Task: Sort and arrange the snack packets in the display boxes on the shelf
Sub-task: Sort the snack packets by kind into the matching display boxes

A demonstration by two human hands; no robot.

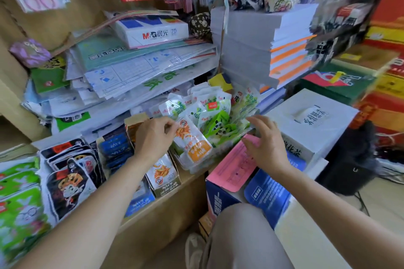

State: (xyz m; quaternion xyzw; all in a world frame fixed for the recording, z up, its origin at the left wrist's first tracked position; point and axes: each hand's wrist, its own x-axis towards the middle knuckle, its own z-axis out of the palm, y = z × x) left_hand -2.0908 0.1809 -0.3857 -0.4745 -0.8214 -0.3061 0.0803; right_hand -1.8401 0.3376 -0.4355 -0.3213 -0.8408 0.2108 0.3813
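Mid-sort: the left hand pinches an orange packet over the clear tray — likely bound for the matching box nearer left; right hand hovers open, empty.

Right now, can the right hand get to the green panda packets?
Probably yes. The right hand hovers open just beside the green panda packets, which lie on top of the clear tray; nothing sits between them.
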